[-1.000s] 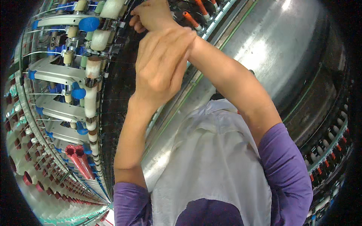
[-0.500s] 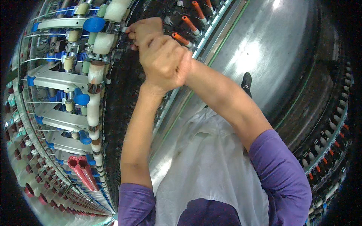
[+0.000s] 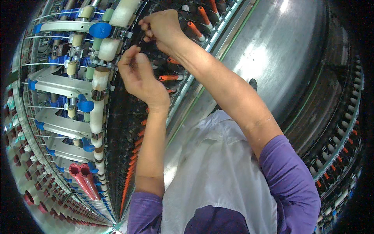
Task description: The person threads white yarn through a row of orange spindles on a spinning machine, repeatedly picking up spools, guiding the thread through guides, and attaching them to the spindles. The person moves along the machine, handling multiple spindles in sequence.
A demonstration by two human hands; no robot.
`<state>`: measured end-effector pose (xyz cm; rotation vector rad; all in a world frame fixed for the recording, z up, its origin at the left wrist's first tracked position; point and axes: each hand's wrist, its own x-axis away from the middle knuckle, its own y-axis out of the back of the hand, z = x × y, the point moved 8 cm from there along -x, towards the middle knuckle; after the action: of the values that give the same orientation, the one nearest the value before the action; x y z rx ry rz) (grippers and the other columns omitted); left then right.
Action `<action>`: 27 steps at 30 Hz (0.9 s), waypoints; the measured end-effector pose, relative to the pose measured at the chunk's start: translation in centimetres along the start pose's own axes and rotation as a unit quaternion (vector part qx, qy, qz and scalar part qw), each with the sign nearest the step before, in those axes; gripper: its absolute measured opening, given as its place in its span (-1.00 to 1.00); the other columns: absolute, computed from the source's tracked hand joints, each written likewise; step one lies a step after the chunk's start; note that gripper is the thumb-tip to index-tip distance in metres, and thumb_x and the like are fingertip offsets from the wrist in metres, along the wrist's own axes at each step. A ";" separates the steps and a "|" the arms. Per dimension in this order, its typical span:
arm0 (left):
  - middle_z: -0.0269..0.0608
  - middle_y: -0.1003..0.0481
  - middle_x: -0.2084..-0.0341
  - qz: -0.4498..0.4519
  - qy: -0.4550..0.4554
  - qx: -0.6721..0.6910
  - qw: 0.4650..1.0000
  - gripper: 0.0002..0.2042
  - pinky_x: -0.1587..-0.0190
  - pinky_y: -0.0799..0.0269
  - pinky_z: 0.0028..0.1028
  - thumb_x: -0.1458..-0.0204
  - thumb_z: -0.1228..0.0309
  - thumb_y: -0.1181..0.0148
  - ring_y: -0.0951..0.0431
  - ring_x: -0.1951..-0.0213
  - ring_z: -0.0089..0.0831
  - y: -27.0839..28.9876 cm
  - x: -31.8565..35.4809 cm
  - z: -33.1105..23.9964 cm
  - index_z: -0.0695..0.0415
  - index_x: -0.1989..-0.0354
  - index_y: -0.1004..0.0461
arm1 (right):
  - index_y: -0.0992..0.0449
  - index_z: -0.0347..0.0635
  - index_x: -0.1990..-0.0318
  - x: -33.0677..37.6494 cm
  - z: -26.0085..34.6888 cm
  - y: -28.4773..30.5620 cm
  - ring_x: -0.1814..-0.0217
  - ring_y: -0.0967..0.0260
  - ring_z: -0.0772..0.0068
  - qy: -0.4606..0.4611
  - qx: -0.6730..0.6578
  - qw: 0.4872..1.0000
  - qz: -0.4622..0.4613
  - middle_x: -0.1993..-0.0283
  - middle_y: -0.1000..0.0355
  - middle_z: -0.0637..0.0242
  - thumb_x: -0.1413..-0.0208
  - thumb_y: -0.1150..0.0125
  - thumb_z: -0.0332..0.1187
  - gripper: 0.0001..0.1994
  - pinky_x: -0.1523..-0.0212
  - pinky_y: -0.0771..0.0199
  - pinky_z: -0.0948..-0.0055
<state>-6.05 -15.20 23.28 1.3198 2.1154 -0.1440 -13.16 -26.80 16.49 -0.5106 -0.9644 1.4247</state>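
Observation:
Along the left runs a spinning machine with white rollers (image 3: 109, 49), silver arms (image 3: 62, 85) and blue knobs (image 3: 99, 30). My left hand (image 3: 142, 80) is beside the rollers, palm up. Its fingers are loosely curled, thumb and forefinger tips apart, with nothing visible between them. Farther up, my right hand (image 3: 166, 29) reaches over the dark machine bed with its fingers bent and pressed together; anything within that pinch is too small to make out. Orange spindles (image 3: 168, 77) stand right of my left hand, several bare of yarn.
A pink double tube (image 3: 84, 181) rests on the machine at lower left. Bobbins with maroon ends (image 3: 29, 197) line the far left. A pale metal rail (image 3: 187, 85) edges the spindle row. Beyond the grey floor (image 3: 269, 50), another spindle row (image 3: 339, 158) curves along the right.
My hands, overlapping before, have come apart. The left drew back toward the rollers and turned palm up; the right moved slightly up and right. More orange spindles are uncovered.

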 end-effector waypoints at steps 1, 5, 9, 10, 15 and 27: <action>-0.16 -0.42 0.17 -0.033 0.137 0.077 0.987 -0.80 -0.07 -0.24 -0.39 -0.19 0.44 0.04 -0.38 0.06 -0.38 0.5 0.1 2.5 0.26 0.08 -0.38 | -0.45 -0.45 0.45 0.1 0.0 -0.2 0.67 -0.11 0.51 0.000 -0.023 1.000 -0.013 0.59 -0.29 0.28 -0.10 0.05 -0.55 -0.83 0.60 -0.29 0.44; -0.13 -0.41 0.15 -0.063 0.388 0.328 0.859 -0.71 -0.11 -0.23 -0.34 -0.25 0.33 0.11 -0.36 0.02 -0.36 -0.7 -0.1 7.8 0.33 0.05 -0.34 | -0.45 -0.48 0.46 -0.1 -2.4 -0.7 0.70 -0.07 0.57 -0.121 -0.111 0.985 -0.047 0.56 -0.34 0.22 -0.08 0.02 -0.57 -0.85 0.64 -0.23 0.45; -0.08 -0.38 0.14 -0.064 0.458 0.386 0.798 -0.66 -0.13 -0.20 -0.31 -0.27 0.26 0.14 -0.31 -0.01 -0.32 -1.8 -0.5 9.6 0.34 0.03 -0.30 | -0.47 -0.48 0.47 -0.8 -1.3 -0.2 0.75 -0.03 0.57 -0.115 0.069 0.991 0.029 0.63 -0.34 0.24 -0.05 -0.07 -0.56 -0.87 0.69 -0.17 0.45; -0.10 -0.38 0.15 -0.060 0.461 0.410 0.785 -0.66 -0.13 -0.20 -0.31 -0.27 0.25 0.15 -0.31 0.01 -0.32 -2.2 -0.7 9.6 0.33 0.05 -0.30 | -0.48 -0.48 0.47 -0.9 -0.9 -0.2 0.76 -0.04 0.57 -0.114 0.097 0.988 0.049 0.65 -0.33 0.25 -0.04 -0.08 -0.56 -0.87 0.69 -0.16 0.45; -0.17 -0.38 0.22 -0.063 0.480 0.451 0.750 -0.68 -0.08 -0.21 -0.34 -0.28 0.22 0.17 -0.32 0.16 -0.38 -3.8 -2.0 10.1 0.28 0.12 -0.33 | -0.47 -0.45 0.52 -1.0 0.5 -0.3 0.77 -0.09 0.51 -0.046 0.096 0.994 0.030 0.68 -0.30 0.26 -0.02 -0.08 -0.57 -0.87 0.71 -0.18 0.43; -0.10 -0.38 0.34 -0.028 0.501 0.527 0.686 -0.71 0.17 -0.26 -0.32 -0.24 0.24 0.16 -0.34 0.25 -0.27 -3.8 -2.9 11.7 0.24 0.23 -0.34 | -0.53 -0.47 0.48 -2.4 0.3 -0.7 0.77 -0.12 0.55 -0.106 0.230 0.963 0.095 0.65 -0.37 0.21 0.04 -0.13 -0.58 -0.91 0.78 -0.14 0.45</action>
<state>-3.10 -24.07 14.71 2.3554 3.1756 -0.9992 -12.71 -29.24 16.60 -0.1058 -0.7268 1.8403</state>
